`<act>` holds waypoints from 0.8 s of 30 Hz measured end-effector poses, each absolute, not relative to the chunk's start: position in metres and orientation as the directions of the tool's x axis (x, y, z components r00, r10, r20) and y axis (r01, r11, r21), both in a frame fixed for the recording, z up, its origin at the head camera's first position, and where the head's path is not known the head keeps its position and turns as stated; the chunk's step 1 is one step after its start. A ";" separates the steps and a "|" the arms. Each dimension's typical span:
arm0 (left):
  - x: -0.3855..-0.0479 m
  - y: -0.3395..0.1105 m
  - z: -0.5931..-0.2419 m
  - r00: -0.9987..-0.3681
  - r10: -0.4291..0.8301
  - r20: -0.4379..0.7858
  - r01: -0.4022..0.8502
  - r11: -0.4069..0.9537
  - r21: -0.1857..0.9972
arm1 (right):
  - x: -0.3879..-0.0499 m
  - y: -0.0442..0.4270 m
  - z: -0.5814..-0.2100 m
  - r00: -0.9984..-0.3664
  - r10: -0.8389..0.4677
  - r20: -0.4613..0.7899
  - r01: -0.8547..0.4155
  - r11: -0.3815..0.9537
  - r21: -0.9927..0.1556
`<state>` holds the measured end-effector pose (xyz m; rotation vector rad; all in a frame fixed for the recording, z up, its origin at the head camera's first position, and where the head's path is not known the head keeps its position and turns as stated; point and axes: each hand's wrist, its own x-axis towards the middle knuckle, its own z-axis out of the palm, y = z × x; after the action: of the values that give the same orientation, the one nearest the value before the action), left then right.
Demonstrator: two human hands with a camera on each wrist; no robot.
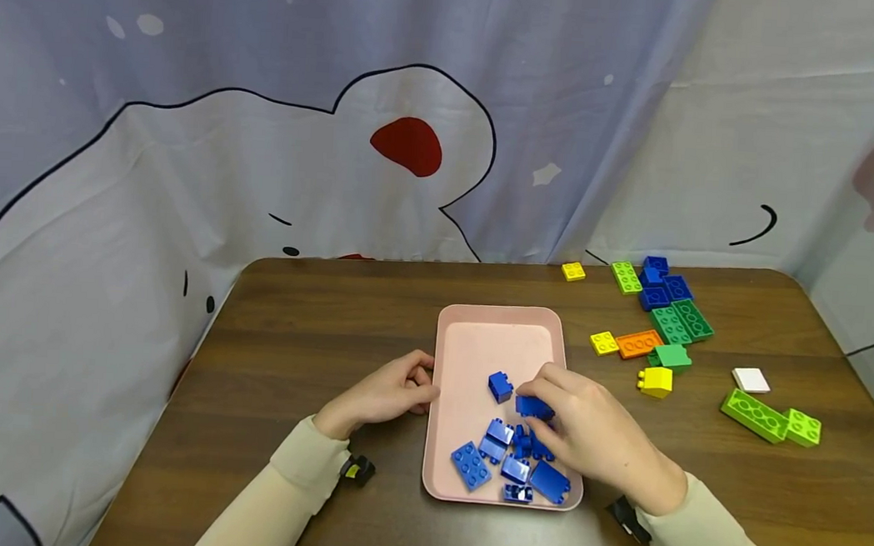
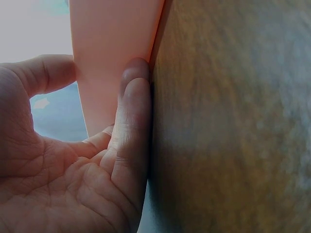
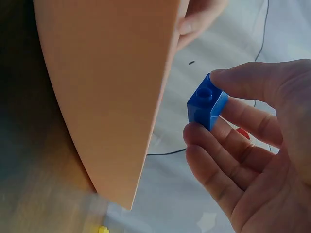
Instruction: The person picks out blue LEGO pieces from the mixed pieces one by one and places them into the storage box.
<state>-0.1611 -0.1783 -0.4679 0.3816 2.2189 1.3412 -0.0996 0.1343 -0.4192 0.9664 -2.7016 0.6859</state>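
A pink tray (image 1: 470,342) on the table holds several blue bricks in its near half, among them a studded one (image 1: 471,465) at the lower left. My right hand (image 1: 593,424) is over the tray's right side and pinches a blue brick (image 3: 206,102) between thumb and fingers, as the right wrist view shows. Just left of it a small blue brick (image 1: 500,386) lies alone. My left hand (image 1: 384,395) rests at the tray's left edge; in the left wrist view its thumb and fingers (image 2: 133,111) touch the tray's outer wall (image 2: 107,43).
Right of the tray, loose bricks lie on the wooden table (image 1: 329,316): yellow (image 1: 656,382), orange (image 1: 638,344), green (image 1: 670,325), dark blue (image 1: 654,298), lime (image 1: 755,415) and a white piece (image 1: 751,380). A patterned curtain (image 1: 263,162) hangs behind the table.
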 end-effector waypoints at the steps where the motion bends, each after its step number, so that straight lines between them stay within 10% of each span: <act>1: -0.161 -0.178 -0.468 -0.828 0.484 -0.283 -0.026 0.471 0.882 | -0.099 0.133 -0.420 -0.767 -0.554 0.324 -0.641 0.678 -0.360; 24: -0.161 -0.179 -0.470 -0.823 0.503 -0.265 -0.006 0.458 0.889 | -0.098 0.139 -0.424 -0.780 -0.588 0.215 -0.625 0.719 -0.304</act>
<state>-0.1611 -0.1788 -0.4701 0.4144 2.2113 1.3510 -0.0976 0.1386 -0.4243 0.9964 -2.8165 0.5550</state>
